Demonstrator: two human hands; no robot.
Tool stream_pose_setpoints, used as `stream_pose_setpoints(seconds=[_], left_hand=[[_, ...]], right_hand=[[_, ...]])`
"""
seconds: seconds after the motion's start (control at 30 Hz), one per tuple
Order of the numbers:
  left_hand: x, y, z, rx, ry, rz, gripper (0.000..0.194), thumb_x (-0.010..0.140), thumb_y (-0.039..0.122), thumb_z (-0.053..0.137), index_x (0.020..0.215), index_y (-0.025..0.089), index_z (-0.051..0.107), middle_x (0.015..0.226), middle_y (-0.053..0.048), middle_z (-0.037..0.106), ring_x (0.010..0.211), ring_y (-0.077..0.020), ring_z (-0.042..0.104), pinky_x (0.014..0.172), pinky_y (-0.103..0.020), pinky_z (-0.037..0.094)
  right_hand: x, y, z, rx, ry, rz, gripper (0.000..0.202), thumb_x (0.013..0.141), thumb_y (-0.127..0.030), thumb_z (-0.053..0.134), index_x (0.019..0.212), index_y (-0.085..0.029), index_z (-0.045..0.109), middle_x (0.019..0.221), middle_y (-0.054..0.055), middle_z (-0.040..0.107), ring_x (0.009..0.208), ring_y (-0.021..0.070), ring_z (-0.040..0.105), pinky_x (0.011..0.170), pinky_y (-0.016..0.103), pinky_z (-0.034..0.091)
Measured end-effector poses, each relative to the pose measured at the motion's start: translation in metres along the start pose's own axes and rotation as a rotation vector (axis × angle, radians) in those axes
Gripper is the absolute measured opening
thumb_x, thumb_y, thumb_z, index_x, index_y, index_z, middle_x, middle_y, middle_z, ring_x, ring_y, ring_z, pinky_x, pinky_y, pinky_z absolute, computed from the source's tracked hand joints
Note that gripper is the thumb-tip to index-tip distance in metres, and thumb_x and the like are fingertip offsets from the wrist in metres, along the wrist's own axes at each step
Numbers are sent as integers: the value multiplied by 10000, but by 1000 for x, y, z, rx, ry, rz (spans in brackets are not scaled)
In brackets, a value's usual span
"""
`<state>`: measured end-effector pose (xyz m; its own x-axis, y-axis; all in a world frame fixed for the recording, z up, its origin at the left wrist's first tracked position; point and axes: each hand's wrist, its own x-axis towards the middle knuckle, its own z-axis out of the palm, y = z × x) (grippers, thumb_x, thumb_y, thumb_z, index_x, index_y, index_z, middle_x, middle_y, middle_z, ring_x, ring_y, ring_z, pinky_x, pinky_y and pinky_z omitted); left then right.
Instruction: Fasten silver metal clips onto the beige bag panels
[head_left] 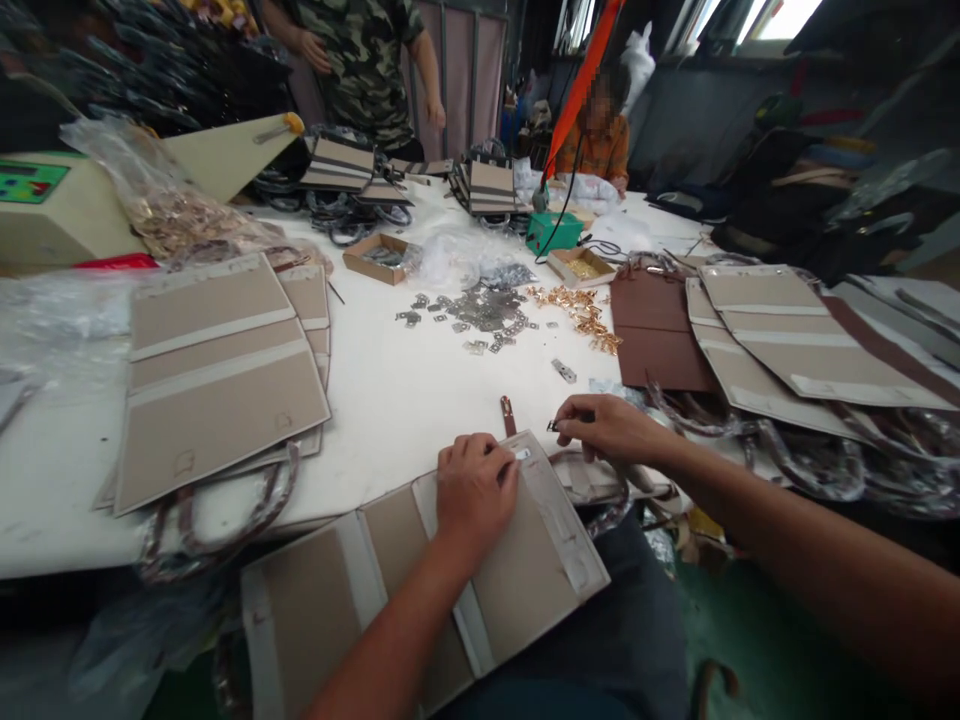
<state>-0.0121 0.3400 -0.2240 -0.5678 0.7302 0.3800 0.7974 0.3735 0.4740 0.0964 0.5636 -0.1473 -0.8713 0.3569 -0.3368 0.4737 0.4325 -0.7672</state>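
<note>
A tan bag panel point(420, 580) with pale stripes lies tilted across the near edge of the white desk point(390, 390), partly overhanging toward the person's lap. It looks like stiff, light board-backed fabric that would slide easily, best steadied flat from above or gripped along an edge. The left hand point(476, 490) rests on its upper end, fingers curled down and pressing at a small pale fitting near the top stripe. The right hand point(611, 428), just beside the panel's corner, pinches a small dark metal piece point(555, 424) between thumb and fingertips. A brown strap tab point(508, 414) pokes out past the panel's top edge. Farther out lie scattered silver clasps point(480, 310) and gold clasps point(589, 315), with stacks of similar panels point(217, 370) left and right.
</note>
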Motion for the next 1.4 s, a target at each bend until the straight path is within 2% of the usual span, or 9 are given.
stream_pose_setpoints(seconds=[0.07, 0.13, 0.2, 0.33, 0.53, 0.67, 0.87, 1.07, 1.4], left_hand=[[-1, 1, 0, 17, 0, 6, 61, 968, 309, 690, 949, 269, 732, 1064, -40, 682, 1046, -264, 574, 885, -451, 406], [-2, 2, 0, 31, 1, 18, 74, 975, 311, 677, 953, 268, 733, 1071, -43, 682, 1049, -264, 572, 887, -451, 405], [-3, 3, 1, 43, 4, 30, 89, 982, 308, 662, 948, 267, 732, 1075, -45, 682, 1051, -264, 568, 880, -448, 403], [-4, 3, 1, 53, 8, 36, 99, 986, 303, 653, 935, 265, 730, 1076, -43, 682, 1052, -262, 561, 869, -446, 396], [-5, 3, 2, 44, 10, 34, 95, 981, 323, 664, 938, 273, 732, 1068, -33, 678, 1046, -257, 561, 866, -446, 398], [-5, 2, 3, 40, 6, 37, 80, 969, 333, 683, 948, 275, 734, 1078, -36, 677, 1054, -264, 561, 868, -446, 399], [-6, 1, 3, 39, 5, 33, 88, 978, 331, 671, 956, 275, 735, 1088, -38, 679, 1057, -264, 560, 873, -460, 399], [-5, 1, 3, 40, -12, 35, 99, 983, 330, 658, 964, 273, 735, 1101, -48, 679, 1067, -269, 561, 877, -461, 400], [-5, 2, 4, 44, -16, 32, 95, 981, 332, 664, 963, 270, 733, 1100, -42, 677, 1076, -269, 560, 876, -461, 400]], right_hand=[[-28, 4, 30, 18, -18, 14, 186, 890, -375, 666, 923, -204, 732, 888, 22, 769, 585, 135, 640, 526, 219, 477], [-50, 10, 53, 3, 46, 3, 198, 856, -394, 685, 861, -210, 759, 900, 22, 759, 685, 161, 656, 575, 235, 471], [-64, 16, 68, -4, 102, 29, 229, 847, -422, 682, 821, -211, 765, 812, 17, 735, 695, 176, 647, 582, 250, 450], [-80, 21, 86, 84, 154, 152, 293, 869, -471, 644, 924, -206, 758, 576, -22, 621, 512, 161, 561, 514, 263, 399], [-82, 25, 107, 170, 243, 129, 350, 826, -456, 670, 1052, -195, 723, 686, -12, 681, 519, 156, 567, 504, 265, 414], [-79, 27, 114, 113, 272, 93, 334, 834, -443, 675, 1061, -203, 726, 706, -12, 694, 563, 165, 576, 533, 274, 401], [-81, 26, 116, 72, 319, 80, 334, 851, -445, 682, 1094, -229, 762, 727, -6, 697, 673, 200, 629, 624, 296, 455], [-80, 28, 115, 90, 309, 96, 314, 854, -451, 672, 1066, -234, 753, 732, -2, 707, 671, 207, 637, 616, 297, 454], [-75, 29, 111, -156, 306, 43, 228, 890, -388, 632, 1041, -253, 736, 749, -10, 710, 652, 195, 623, 644, 300, 413]])
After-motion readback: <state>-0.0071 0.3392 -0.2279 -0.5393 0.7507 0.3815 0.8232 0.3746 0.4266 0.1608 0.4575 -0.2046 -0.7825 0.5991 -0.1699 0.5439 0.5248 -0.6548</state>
